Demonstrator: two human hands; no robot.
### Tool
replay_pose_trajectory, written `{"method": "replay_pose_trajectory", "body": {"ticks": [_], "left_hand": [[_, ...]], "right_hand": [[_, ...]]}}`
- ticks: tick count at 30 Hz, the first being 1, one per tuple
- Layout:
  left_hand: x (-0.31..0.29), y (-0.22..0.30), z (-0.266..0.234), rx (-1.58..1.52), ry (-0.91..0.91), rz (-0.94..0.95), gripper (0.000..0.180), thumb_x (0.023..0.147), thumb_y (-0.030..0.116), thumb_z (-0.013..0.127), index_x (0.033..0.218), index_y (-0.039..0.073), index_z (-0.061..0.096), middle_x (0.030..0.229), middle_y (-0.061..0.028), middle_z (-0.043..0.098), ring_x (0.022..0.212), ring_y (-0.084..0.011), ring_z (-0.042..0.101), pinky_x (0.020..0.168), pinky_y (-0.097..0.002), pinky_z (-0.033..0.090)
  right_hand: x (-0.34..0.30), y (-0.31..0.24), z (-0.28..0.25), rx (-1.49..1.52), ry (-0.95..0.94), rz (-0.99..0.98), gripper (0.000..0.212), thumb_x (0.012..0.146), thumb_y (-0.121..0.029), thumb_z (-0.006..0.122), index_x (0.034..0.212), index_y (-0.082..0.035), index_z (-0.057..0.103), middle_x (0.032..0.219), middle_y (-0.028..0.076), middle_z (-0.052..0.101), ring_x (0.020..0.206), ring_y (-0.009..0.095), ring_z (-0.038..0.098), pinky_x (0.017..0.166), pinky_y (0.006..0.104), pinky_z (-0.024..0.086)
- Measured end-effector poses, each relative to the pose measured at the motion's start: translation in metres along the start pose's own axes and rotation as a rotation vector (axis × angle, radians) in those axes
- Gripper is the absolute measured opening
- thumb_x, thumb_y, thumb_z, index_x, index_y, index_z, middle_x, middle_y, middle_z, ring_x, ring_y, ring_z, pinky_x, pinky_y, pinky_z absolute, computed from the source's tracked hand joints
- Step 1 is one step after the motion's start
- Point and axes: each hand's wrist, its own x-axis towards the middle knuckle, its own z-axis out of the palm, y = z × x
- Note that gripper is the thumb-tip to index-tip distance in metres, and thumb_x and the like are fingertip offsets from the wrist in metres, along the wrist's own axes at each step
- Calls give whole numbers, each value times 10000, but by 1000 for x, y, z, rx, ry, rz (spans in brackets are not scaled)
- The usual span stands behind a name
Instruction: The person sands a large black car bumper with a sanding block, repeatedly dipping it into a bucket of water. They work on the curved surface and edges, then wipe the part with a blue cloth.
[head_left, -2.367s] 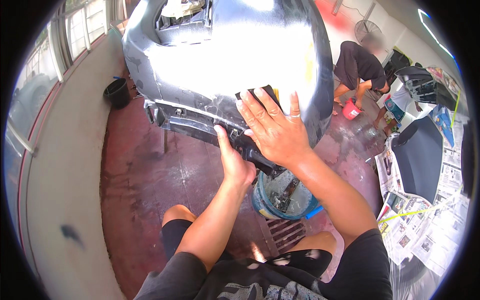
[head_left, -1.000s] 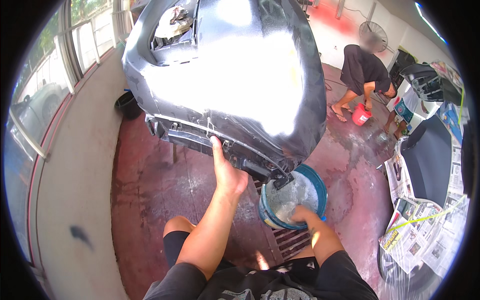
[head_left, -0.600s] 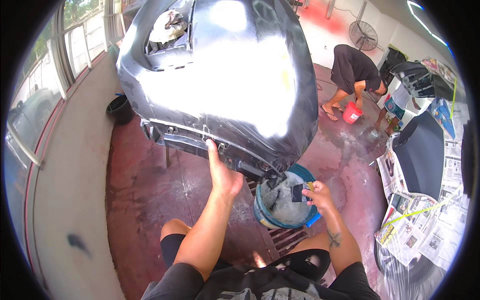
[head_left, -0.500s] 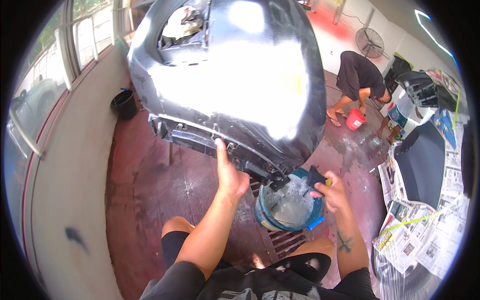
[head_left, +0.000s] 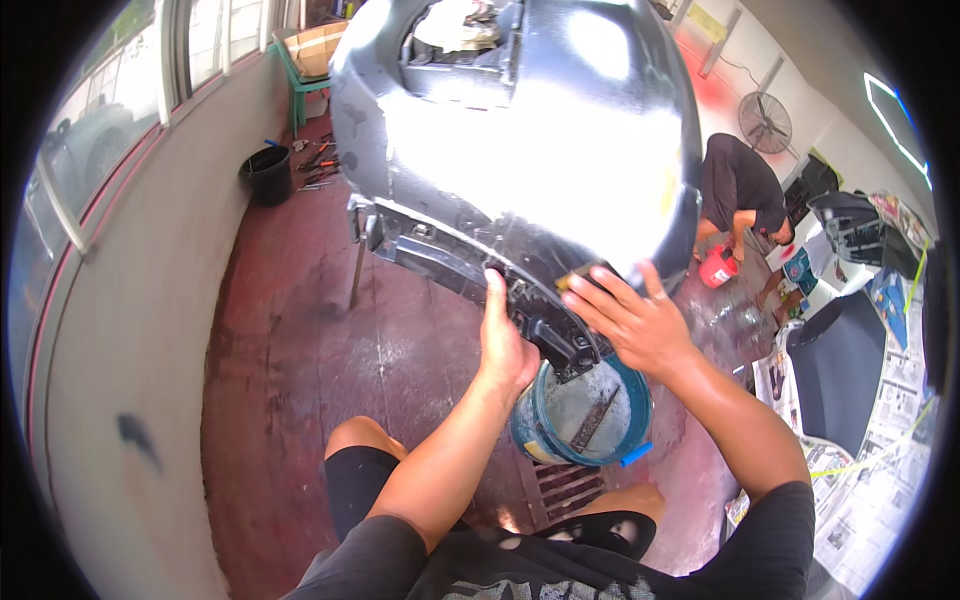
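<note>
A large glossy black car bumper stands tilted in front of me, with strong light glaring off its surface. My left hand grips its lower lip, thumb on top and the fingers hidden beneath. Fingers spread, my right hand presses a small black-and-yellow pad against the bumper's lower right part; most of the pad is under the palm. Below that hand a teal bucket holds cloudy, sudsy water, with a dark strip-like shape in it. A blue piece is at its rim.
The bucket stands by a floor grate. A black bucket and scattered tools lie along the left wall. At right, a co-worker bends over a red bucket. Newspaper-covered parts fill the right side.
My right hand has gone from over the bucket up onto the bumper, taking the pad with it. My left hand keeps its grip; the view has shifted, so the bumper appears farther right.
</note>
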Motion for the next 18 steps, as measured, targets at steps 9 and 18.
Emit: {"method": "replay_pose_trajectory", "body": {"ticks": [9, 18], "left_hand": [[-7, -3, 10, -96, 170, 206, 867, 1075, 744, 348, 1667, 112, 306, 1692, -67, 377, 1522, -265, 401, 1252, -435, 325], [-7, -7, 8, -201, 101, 187, 832, 1089, 708, 375, 1643, 90, 328, 1620, -85, 452, 1472, -272, 448, 1243, -457, 353]], "right_hand": [[181, -23, -29, 89, 28, 102, 588, 997, -352, 600, 1573, -243, 553, 1663, -63, 478, 1571, 158, 381, 1299, 671, 35], [-12, 5, -30, 12, -211, -26, 586, 980, -396, 625, 1537, -218, 594, 1663, -10, 485, 1590, 259, 360, 1291, 675, 93]]}}
